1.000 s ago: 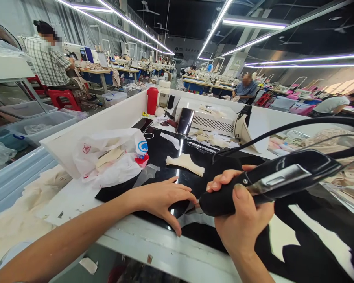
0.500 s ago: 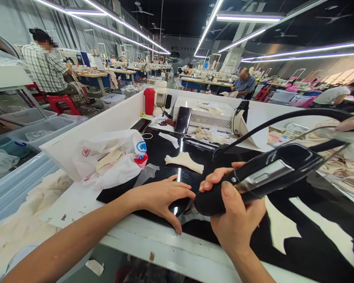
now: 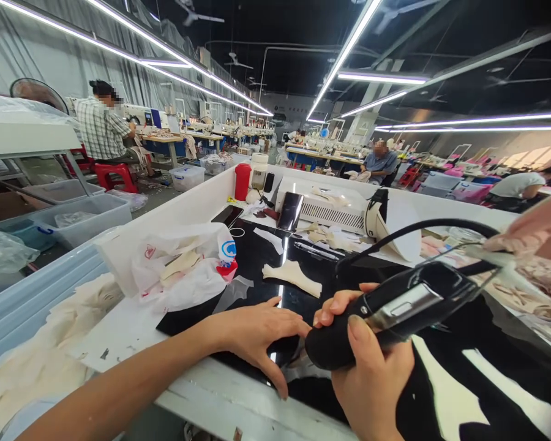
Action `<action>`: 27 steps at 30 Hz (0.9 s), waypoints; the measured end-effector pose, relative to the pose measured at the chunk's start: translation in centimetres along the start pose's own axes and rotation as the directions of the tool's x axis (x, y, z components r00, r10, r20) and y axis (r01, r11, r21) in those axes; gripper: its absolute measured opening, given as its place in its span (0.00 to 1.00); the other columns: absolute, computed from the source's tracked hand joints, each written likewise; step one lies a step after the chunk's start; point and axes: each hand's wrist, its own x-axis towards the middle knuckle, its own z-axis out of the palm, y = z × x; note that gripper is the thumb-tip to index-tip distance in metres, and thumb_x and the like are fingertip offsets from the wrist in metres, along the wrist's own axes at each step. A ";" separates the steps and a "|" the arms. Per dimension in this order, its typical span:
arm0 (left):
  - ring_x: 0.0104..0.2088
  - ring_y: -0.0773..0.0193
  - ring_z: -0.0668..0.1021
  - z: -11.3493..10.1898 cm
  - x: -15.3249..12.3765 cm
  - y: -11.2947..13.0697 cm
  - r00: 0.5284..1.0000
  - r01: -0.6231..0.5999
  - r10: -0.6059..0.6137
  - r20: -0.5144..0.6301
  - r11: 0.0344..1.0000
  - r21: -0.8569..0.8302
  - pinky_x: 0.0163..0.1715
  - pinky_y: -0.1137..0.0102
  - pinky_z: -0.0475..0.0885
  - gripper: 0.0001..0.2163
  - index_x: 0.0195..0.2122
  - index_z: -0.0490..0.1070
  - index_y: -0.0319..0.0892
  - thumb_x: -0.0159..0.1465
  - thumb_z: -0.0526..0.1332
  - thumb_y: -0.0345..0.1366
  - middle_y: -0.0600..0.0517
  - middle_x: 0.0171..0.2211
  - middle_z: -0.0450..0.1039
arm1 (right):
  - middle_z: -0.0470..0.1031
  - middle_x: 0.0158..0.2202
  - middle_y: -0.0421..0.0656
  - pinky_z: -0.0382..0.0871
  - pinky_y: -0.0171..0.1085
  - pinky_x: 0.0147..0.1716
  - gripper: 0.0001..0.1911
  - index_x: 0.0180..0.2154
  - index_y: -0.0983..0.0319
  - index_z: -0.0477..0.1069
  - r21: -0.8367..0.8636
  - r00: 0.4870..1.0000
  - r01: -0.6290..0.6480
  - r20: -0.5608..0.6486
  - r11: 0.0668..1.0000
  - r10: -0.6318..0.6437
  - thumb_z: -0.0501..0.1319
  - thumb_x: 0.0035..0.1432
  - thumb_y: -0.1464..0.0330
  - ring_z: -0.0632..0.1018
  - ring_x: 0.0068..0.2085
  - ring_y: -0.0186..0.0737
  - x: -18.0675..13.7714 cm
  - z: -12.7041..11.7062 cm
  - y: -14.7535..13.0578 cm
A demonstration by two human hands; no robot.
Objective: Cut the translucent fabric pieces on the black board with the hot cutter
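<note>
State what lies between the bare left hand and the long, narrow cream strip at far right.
In the head view, the black-and-silver handheld tool, in the right hand's grip, then a wider, flat cream piece.

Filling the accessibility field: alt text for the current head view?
The right hand grips a black handheld tool over a black work surface, while the left hand is spread near the tool's rounded end. Cream pieces lie nearby, a white plastic bag sits left, and people sit beyond.
</note>
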 end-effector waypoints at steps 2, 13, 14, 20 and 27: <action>0.69 0.44 0.66 -0.1 -0.1 0.0 0.999 -0.025 0.025 -0.033 1.000 0.006 0.70 0.36 0.44 0.33 0.60 0.69 0.48 0.55 0.78 0.46 0.41 0.68 0.65 | 0.75 0.30 0.36 0.76 0.38 0.29 0.19 0.47 0.56 0.69 -0.007 0.999 0.009 -0.031 1.000 -0.009 0.72 0.56 0.64 0.75 0.29 0.35 0.4 -0.3 -0.4; 0.69 0.49 0.67 -1.1 -0.6 -0.6 0.995 -0.016 0.031 -0.097 0.989 0.146 0.71 0.39 0.45 0.03 0.38 0.78 0.46 0.67 0.69 0.37 0.45 0.64 0.71 | 0.75 0.30 0.36 0.76 0.38 0.28 0.21 0.45 0.56 0.69 -0.061 0.989 0.044 -0.137 0.997 -0.052 0.75 0.52 0.64 0.76 0.27 0.35 2.0 -2.4 -1.3; 0.69 0.49 0.67 -1.1 -0.6 -0.7 0.994 -0.011 0.029 -0.106 0.986 0.165 0.71 0.39 0.46 0.02 0.38 0.78 0.46 0.67 0.69 0.36 0.46 0.64 0.72 | 0.76 0.30 0.36 0.76 0.37 0.28 0.22 0.45 0.56 0.70 -0.059 0.989 0.041 -0.140 0.997 -0.049 0.75 0.52 0.64 0.76 0.28 0.35 2.0 -2.5 -1.3; 0.61 0.53 0.74 -1.1 -0.6 -1.4 0.957 0.026 0.069 -0.283 0.948 0.316 0.67 0.54 0.61 0.04 0.41 0.79 0.44 0.70 0.64 0.31 0.45 0.59 0.74 | 0.76 0.31 0.36 0.76 0.37 0.29 0.22 0.45 0.56 0.69 -0.092 0.986 0.053 -0.152 0.994 -0.067 0.75 0.52 0.63 0.76 0.28 0.35 2.1 -3.1 -1.3; 0.46 0.59 0.79 0.0 -0.4 -1.2 0.964 0.064 0.037 -0.265 0.929 0.366 0.49 0.68 0.72 0.07 0.45 0.79 0.43 0.72 0.61 0.31 0.49 0.43 0.78 | 0.76 0.31 0.36 0.75 0.38 0.30 0.22 0.46 0.57 0.70 -0.104 0.982 0.045 -0.176 0.994 -0.063 0.75 0.52 0.64 0.77 0.29 0.36 2.4 -3.6 -1.4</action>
